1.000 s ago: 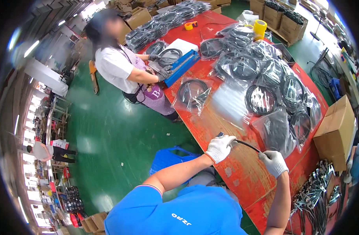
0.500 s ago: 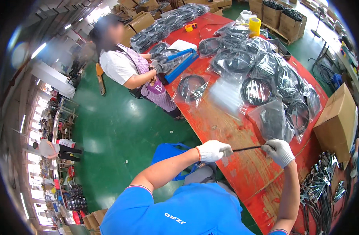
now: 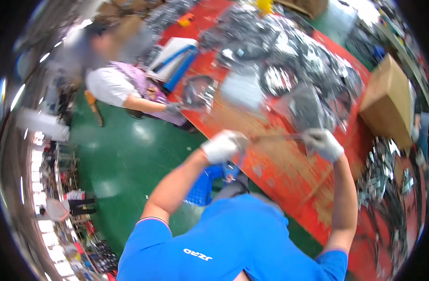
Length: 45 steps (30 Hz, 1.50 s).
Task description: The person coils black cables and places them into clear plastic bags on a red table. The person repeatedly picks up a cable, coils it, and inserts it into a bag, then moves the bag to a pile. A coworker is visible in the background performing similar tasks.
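My left hand [image 3: 225, 146], in a white knit glove, is closed over the near edge of the red table [image 3: 296, 189]. It grips one end of a thin dark cable [image 3: 277, 137], blurred by motion. Across from it, my right hand [image 3: 323, 144], gloved the same way, pinches the cable's other end. The stretch between them runs nearly straight above the worn tabletop. Just beyond my right hand lies a clear bag with dark contents [image 3: 305, 107].
Bagged cable coils [image 3: 275, 42] heap the table's far side, beside clear bags [image 3: 242, 89]. A co-worker's gloved hand [image 3: 173, 108] touches a bagged coil [image 3: 199, 91] near a blue-edged tray [image 3: 181, 70]. A cardboard box [image 3: 387, 103] and metal clamps with cables [image 3: 380, 164] stand right.
Both my hands appear higher in the picture and farther apart, with a longer stretch of cable between them. The co-worker's hand has gone from the tray to the bagged coil. The view has shifted.
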Available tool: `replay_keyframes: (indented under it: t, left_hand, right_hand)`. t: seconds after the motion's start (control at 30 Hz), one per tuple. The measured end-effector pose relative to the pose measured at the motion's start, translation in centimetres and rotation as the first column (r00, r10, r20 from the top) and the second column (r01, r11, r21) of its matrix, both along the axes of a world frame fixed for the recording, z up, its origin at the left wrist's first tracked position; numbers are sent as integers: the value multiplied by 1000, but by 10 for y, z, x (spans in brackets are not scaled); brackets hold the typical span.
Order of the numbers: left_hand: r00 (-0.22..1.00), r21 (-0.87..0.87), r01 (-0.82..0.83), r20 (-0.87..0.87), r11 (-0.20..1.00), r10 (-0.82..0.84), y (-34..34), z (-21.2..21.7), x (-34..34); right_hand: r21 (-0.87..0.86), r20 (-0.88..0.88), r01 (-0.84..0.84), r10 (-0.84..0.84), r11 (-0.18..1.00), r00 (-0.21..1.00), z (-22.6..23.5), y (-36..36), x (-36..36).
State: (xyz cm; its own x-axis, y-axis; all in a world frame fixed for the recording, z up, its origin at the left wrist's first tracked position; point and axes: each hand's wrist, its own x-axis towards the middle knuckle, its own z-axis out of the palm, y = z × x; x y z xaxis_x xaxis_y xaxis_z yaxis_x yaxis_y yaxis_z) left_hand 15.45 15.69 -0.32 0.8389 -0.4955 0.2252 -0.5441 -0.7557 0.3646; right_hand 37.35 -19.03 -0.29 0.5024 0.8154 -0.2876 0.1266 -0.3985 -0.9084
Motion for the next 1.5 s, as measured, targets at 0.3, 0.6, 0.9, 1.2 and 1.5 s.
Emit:
replay_keyframes:
  t: [0.3,0.6,0.9,1.2,1.5]
  left_hand:
    - [531,-559,-783,-829,-275,175,216,-5,-50]
    - [379,-507,-780,-849,-367,367,143,-38,-14]
    - [540,-654,-704,-746,-277,391,128,-1,20]
    - [577,-551,-817,-778,170,249,-15,-7,17]
    - [381,-415,-889,-905,196,-188,-68,10,10]
  right_hand:
    - [-32,224,296,-282,955,933,-99,-99,-71]
    - [-629,338,-165,459,760,822,-38,11,-166]
    - [-253,454,-118,225,960,862,-10,10,-163]
    - [-1,496,-199,173,980,851,26,59,-146]
    - [142,660,-58,-51,988,750,13,71,-82]
